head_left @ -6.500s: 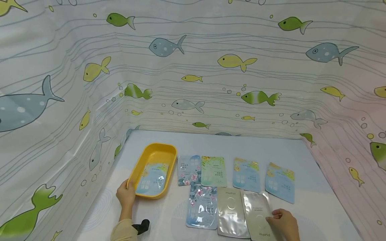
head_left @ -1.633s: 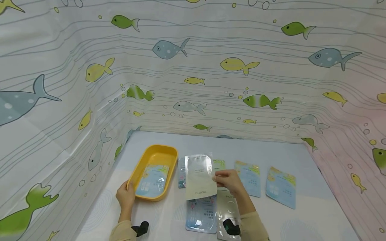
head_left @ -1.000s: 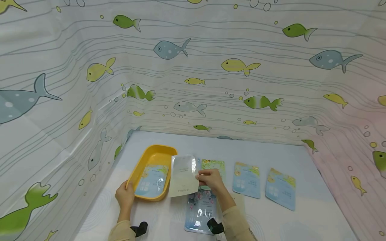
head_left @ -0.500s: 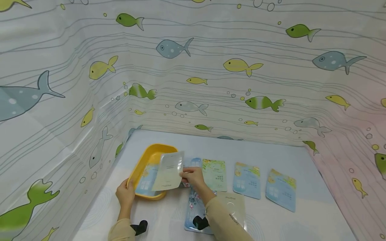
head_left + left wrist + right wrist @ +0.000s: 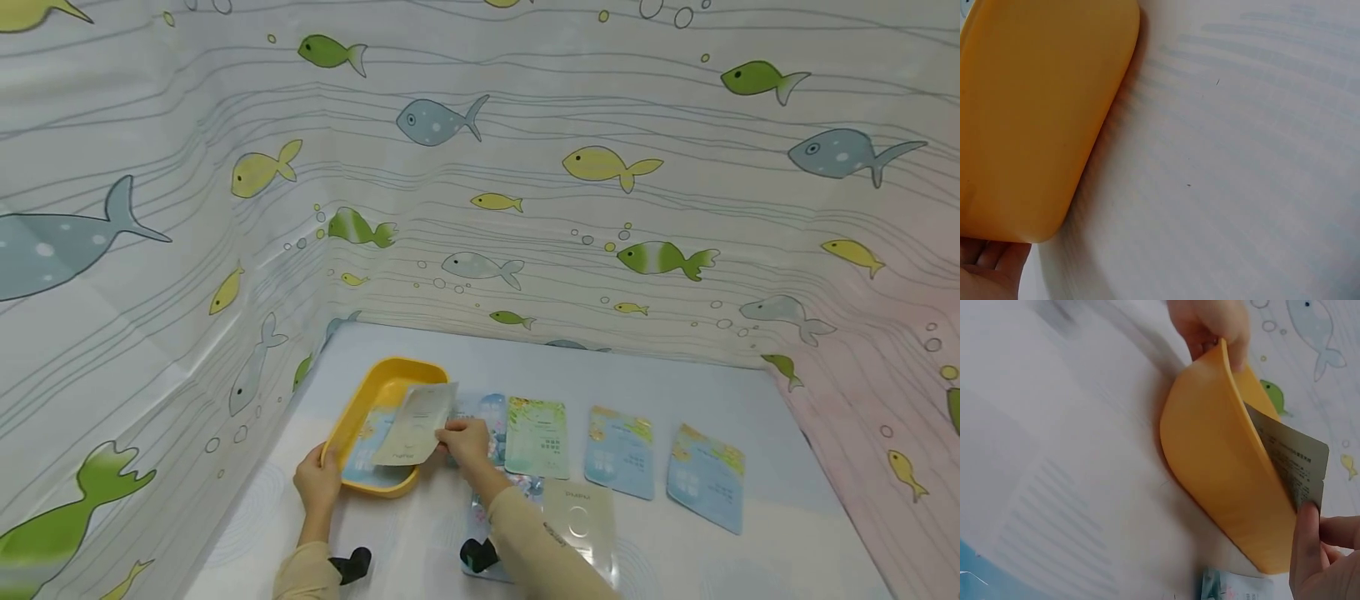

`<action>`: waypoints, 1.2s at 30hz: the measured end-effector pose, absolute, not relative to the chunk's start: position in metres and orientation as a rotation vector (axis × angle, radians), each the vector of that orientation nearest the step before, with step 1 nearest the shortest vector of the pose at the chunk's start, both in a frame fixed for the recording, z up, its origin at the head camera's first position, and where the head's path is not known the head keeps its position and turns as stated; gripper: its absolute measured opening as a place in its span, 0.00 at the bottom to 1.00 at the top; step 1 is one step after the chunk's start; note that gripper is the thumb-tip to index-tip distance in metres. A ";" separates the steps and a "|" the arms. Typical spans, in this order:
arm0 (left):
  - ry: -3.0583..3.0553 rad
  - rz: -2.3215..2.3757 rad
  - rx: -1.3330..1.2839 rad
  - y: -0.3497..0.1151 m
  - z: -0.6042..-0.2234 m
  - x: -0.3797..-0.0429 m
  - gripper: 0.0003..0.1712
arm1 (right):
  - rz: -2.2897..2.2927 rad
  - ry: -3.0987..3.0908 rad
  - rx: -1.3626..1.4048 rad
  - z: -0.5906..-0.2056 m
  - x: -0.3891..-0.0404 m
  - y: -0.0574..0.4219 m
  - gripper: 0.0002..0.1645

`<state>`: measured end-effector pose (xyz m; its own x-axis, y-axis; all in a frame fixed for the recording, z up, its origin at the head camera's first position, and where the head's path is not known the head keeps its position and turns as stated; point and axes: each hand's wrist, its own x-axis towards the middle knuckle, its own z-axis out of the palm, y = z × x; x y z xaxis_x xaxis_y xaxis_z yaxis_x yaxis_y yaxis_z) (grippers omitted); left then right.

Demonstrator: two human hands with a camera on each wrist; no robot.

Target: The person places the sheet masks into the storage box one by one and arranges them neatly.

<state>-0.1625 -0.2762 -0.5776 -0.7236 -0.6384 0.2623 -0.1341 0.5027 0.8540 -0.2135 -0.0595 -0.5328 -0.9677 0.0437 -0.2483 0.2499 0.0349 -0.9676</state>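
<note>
My left hand [image 5: 318,481] grips the near left rim of a yellow plastic tray [image 5: 352,406], thumb over the edge. The tray's outer wall fills the left of the left wrist view, with my fingers at its corner. My right hand [image 5: 467,444] pinches the right edge of a silver-beige face mask sachet [image 5: 417,425], which slants over the tray's right rim. In the right wrist view the sachet [image 5: 1291,456] dips partly inside the tray behind the wall. Beneath it in the tray lies a light blue face mask sachet [image 5: 362,455], partly covered.
Right of the tray lie a blue floral sachet [image 5: 492,410], a green one [image 5: 537,437] and two light blue ones [image 5: 619,452]. Nearer, another silver-beige sachet [image 5: 582,517] and a blue floral one sit partly under my right forearm. Fish-printed cloth [image 5: 525,125] walls the table.
My right hand picked up the silver-beige sachet from the near right of the table and carried it left over the tray. My left hand stays on the tray's rim.
</note>
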 end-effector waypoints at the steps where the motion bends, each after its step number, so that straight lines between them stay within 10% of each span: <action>1: -2.184 -1.171 0.633 -0.276 -0.578 -0.163 0.14 | -2.059 2.149 0.302 -0.532 -0.214 -0.061 0.09; 36: -2.187 -1.188 0.650 -0.276 -0.580 -0.161 0.15 | -1.914 2.354 0.180 -0.531 -0.200 -0.082 0.05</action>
